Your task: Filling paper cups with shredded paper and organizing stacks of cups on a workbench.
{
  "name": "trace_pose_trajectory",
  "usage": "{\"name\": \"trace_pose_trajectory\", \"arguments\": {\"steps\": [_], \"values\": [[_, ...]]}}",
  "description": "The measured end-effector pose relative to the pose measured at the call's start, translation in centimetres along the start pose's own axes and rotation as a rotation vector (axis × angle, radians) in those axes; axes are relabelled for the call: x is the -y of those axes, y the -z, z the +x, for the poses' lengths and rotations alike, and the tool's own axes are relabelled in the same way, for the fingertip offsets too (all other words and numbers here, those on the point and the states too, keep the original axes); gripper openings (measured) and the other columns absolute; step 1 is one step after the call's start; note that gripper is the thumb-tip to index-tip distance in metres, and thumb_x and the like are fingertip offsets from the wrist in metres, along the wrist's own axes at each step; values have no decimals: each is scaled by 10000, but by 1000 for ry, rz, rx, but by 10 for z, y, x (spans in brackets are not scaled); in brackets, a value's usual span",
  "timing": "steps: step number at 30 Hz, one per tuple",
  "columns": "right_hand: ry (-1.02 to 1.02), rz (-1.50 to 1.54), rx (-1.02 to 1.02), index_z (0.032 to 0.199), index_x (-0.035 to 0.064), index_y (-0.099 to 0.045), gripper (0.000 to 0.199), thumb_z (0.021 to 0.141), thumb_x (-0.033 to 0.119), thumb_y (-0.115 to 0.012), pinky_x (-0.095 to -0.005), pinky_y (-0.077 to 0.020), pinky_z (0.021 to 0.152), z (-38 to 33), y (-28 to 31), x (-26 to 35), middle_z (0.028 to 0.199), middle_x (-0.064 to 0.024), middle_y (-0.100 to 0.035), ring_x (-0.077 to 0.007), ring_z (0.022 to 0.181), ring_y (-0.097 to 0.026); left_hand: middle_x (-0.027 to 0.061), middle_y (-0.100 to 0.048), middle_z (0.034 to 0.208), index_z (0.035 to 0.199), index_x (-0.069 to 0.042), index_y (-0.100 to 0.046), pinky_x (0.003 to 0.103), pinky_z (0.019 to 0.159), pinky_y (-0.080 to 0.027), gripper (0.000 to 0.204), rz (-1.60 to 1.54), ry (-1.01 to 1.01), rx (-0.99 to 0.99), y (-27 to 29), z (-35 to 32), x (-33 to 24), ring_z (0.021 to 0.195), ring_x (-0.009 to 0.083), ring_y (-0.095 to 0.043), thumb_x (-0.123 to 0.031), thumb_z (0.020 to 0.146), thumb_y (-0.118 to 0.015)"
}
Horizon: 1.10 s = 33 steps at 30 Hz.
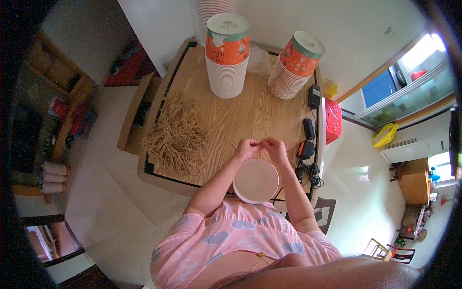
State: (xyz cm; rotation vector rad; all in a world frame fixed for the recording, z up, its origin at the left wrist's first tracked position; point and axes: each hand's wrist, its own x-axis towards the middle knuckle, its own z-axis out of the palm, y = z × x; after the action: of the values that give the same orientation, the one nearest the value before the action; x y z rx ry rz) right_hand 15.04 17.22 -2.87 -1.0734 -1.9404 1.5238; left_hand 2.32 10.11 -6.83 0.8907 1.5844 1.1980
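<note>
My left hand point(247, 150) and my right hand point(274, 149) meet above the near part of the wooden table, fingertips pinched together. What sits between the fingers is too small to make out. Just below them, close to my body, a white paper bucket point(255, 181) stands with its round mouth facing up, between my forearms. To the left lies a loose heap of tan twine point(177, 135) cut in many strands. Farther back, a tall stack of upturned paper buckets point(227, 55) shows an orange and green printed one on top.
A second bucket stack point(296, 65) leans slightly at the table's back right. Black adapters point(308, 129) and a tangle of cable point(314, 176) line the right edge of the table point(231, 115). Beyond that edge is a red plastic crate point(332, 120). A wall rises behind.
</note>
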Motion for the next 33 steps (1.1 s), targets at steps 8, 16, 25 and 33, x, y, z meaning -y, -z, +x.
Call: {"name": "trace_pose_trajectory", "arguments": {"steps": [8, 16, 25, 33], "values": [[375, -291, -41, 786, 56, -601, 70, 722, 54, -630, -308, -438, 651, -39, -10, 29, 775, -92, -552, -226, 755, -532, 26, -611, 658, 735, -12, -637, 240, 546, -434, 131, -234, 56, -57, 1, 8, 12, 581, 81, -529, -141, 739, -655], [160, -348, -114, 769, 39, -537, 92, 698, 45, -596, -334, -451, 603, -44, -23, 19, 698, -105, -566, -258, 684, -556, 0, -544, 602, 683, -53, -584, 212, 469, -375, 143, -355, 121, -33, -3, 3, 3, 508, 72, -464, -155, 745, -662], [321, -556, -115, 757, 34, -605, 58, 711, 21, -574, -326, -470, 612, -43, -11, 4, 733, -114, -598, -264, 678, -583, 43, -594, 638, 715, 2, -601, 242, 526, -433, 135, -166, 99, 24, 0, -10, 3, 565, 95, -534, -123, 744, -644], [-39, -378, 15, 839, 18, -646, 133, 751, 117, -627, -295, -475, 584, -39, -12, 10, 752, -144, -632, -215, 650, -606, 10, -565, 610, 705, -40, -583, 217, 460, -381, 147, -277, 103, 68, -1, -6, 12, 503, 75, -485, -161, 774, -627]]}}
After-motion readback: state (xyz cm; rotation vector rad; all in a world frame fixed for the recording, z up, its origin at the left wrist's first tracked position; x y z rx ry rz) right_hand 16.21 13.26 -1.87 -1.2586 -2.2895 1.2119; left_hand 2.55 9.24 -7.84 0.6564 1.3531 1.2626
